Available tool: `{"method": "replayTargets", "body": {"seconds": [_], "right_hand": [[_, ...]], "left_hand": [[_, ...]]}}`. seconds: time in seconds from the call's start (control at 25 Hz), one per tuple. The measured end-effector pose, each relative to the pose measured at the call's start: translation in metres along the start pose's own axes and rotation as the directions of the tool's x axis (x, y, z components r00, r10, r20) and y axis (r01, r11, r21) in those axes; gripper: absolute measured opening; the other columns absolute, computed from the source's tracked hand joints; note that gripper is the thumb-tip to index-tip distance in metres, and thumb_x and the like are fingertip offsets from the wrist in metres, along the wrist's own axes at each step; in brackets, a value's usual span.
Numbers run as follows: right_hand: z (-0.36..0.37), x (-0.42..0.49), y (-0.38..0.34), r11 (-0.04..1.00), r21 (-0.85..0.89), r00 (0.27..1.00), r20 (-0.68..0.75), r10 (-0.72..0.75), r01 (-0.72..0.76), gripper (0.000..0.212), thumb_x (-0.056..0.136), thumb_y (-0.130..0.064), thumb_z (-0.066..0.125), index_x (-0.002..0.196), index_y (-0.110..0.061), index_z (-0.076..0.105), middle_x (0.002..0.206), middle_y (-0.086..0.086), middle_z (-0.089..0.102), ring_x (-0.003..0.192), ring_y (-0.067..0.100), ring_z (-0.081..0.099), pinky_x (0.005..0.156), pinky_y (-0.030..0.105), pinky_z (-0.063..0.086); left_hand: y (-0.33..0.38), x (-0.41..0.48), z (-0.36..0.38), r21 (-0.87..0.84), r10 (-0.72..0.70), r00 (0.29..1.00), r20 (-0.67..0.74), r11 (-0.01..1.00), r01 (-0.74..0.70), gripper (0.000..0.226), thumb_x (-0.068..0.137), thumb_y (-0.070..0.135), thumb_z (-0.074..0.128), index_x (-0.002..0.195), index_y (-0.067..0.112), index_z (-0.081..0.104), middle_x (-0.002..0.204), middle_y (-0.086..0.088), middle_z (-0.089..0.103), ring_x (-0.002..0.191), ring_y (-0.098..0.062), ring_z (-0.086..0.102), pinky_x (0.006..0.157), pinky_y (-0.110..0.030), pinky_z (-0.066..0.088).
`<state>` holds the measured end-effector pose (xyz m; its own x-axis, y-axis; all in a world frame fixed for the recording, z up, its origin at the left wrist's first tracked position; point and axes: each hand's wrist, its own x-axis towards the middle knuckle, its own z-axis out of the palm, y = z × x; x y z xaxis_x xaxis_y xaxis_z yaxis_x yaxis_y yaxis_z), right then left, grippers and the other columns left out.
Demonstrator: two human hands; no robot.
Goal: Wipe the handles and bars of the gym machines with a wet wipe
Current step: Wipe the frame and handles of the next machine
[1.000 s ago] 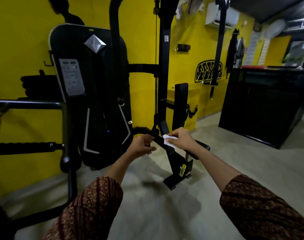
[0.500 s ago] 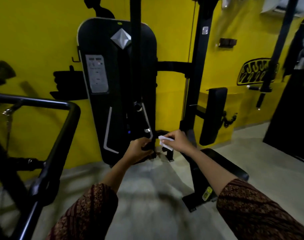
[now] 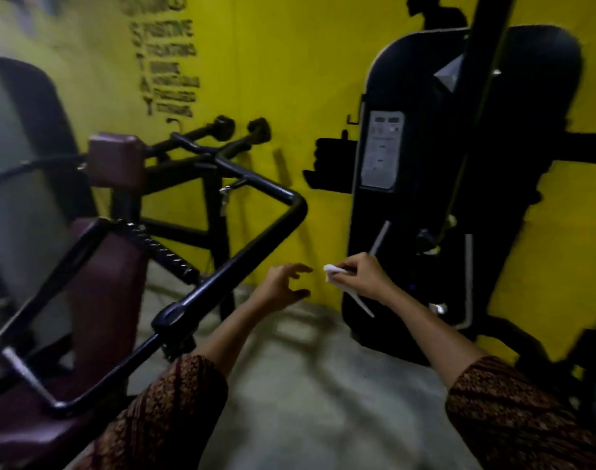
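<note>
While both arms reach forward in a dim gym, a machine with a maroon seat pad (image 3: 110, 266) fills the left side. Across it runs a ribbed black grip (image 3: 160, 252), and a smooth bent black bar (image 3: 245, 254) slopes down toward the viewer. Just right of that bar hovers the left hand (image 3: 284, 283), its fingers (image 3: 301, 269) spread and loosely curved, holding nothing and touching nothing. Close beside it is the wet wipe (image 3: 331, 272), a small white folded wad held in the air. It is pinched between the thumb and fingertips of the right hand (image 3: 366, 276), clear of every bar. Behind the right hand stands a tall black weight-stack cover (image 3: 408, 232) against the yellow wall (image 3: 272, 62), with grey floor (image 3: 306, 385) below. The hands seem to be between surfaces, and the bent bar looks like the nearest thing left to wipe. To do that well, the empty left hand should grip the bar to steady it. The right hand should then wrap the wipe around the tube, not dab one face, and draw it along the full length and through the bend. The ribbed grip likely needs a twisting rub to reach its grooves. Refolding the wipe to a clean side first would help.
</note>
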<state>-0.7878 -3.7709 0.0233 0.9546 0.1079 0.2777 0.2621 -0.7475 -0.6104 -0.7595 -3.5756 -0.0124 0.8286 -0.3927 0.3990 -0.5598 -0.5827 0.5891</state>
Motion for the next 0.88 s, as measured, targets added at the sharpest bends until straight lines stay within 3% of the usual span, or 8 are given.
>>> {"method": "replayTargets", "body": {"seconds": [0.12, 0.2, 0.28, 0.4, 0.52, 0.64, 0.88], "right_hand": [[0.01, 0.035, -0.016, 0.985, 0.098, 0.986, 0.076, -0.151, 0.144, 0.018, 0.082, -0.015, 0.068, 0.096, -0.006, 0.073, 0.078, 0.001, 0.064, 0.076, 0.009, 0.057, 0.059, 0.023, 0.043], [0.021, 0.051, -0.033, 0.956, 0.152, 0.959, 0.101, -0.266, 0.249, 0.018, 0.083, -0.01, 0.066, 0.099, -0.005, 0.072, 0.081, 0.002, 0.066, 0.077, 0.008, 0.057, 0.056, 0.014, 0.039], [0.037, 0.062, -0.055, 0.908, 0.216, 0.911, 0.134, -0.39, 0.358, 0.02, 0.082, -0.008, 0.066, 0.101, -0.005, 0.071, 0.086, 0.004, 0.068, 0.08, 0.008, 0.058, 0.059, 0.013, 0.041], [0.066, 0.075, -0.088, 0.823, 0.316, 0.825, 0.171, -0.539, 0.472, 0.021, 0.082, -0.012, 0.068, 0.102, -0.007, 0.072, 0.087, 0.003, 0.07, 0.081, 0.011, 0.061, 0.066, 0.028, 0.045], [0.087, 0.092, -0.12, 0.726, 0.365, 0.714, 0.197, -0.672, 0.583, 0.022, 0.083, -0.011, 0.067, 0.104, -0.009, 0.071, 0.087, -0.001, 0.068, 0.079, 0.008, 0.06, 0.064, 0.02, 0.044], [0.106, 0.121, -0.149, 0.644, 0.387, 0.634, 0.172, -0.754, 0.66, 0.026, 0.083, -0.01, 0.066, 0.109, -0.009, 0.069, 0.089, -0.005, 0.065, 0.075, 0.004, 0.057, 0.057, 0.005, 0.038], [0.142, 0.194, -0.195, 0.572, 0.381, 0.55, 0.176, -0.816, 0.726, 0.026, 0.085, -0.011, 0.064, 0.111, -0.008, 0.068, 0.086, -0.003, 0.066, 0.059, -0.022, 0.051, 0.053, 0.0, 0.035]], "left_hand": [[0.001, -0.015, -0.031, -0.023, -0.102, 0.982, -0.162, 0.995, 0.1, 0.043, 0.074, 0.008, 0.076, 0.115, 0.009, 0.063, 0.106, -0.006, 0.065, 0.095, -0.02, 0.062, 0.077, -0.027, 0.048], [0.0, -0.032, -0.053, -0.057, -0.166, 0.953, -0.252, 0.986, 0.157, 0.041, 0.073, 0.004, 0.075, 0.112, 0.008, 0.063, 0.097, -0.002, 0.063, 0.088, -0.015, 0.06, 0.079, -0.032, 0.05], [-0.002, -0.055, -0.077, -0.015, -0.216, 0.913, -0.345, 0.974, 0.225, 0.04, 0.073, 0.002, 0.075, 0.111, 0.006, 0.064, 0.095, -0.003, 0.064, 0.087, -0.015, 0.062, 0.078, -0.027, 0.051], [-0.01, -0.085, -0.113, 0.058, -0.254, 0.856, -0.45, 0.948, 0.312, 0.039, 0.073, 0.002, 0.075, 0.11, 0.007, 0.064, 0.095, -0.005, 0.067, 0.086, -0.017, 0.064, 0.079, -0.025, 0.052], [-0.02, -0.101, -0.141, 0.127, -0.278, 0.804, -0.526, 0.909, 0.398, 0.039, 0.074, 0.004, 0.075, 0.111, 0.007, 0.065, 0.096, 0.002, 0.063, 0.087, -0.009, 0.06, 0.074, -0.004, 0.044], [-0.045, -0.101, -0.163, 0.227, -0.244, 0.787, -0.567, 0.872, 0.434, 0.039, 0.074, 0.006, 0.076, 0.111, 0.009, 0.065, 0.098, 0.005, 0.06, 0.094, -0.011, 0.058, 0.074, -0.009, 0.044], [-0.09, -0.071, -0.193, 0.315, -0.171, 0.787, -0.593, 0.85, 0.422, 0.038, 0.076, 0.012, 0.075, 0.112, 0.01, 0.065, 0.108, 0.0, 0.063, 0.099, -0.008, 0.055, 0.08, 0.0, 0.037]]}}
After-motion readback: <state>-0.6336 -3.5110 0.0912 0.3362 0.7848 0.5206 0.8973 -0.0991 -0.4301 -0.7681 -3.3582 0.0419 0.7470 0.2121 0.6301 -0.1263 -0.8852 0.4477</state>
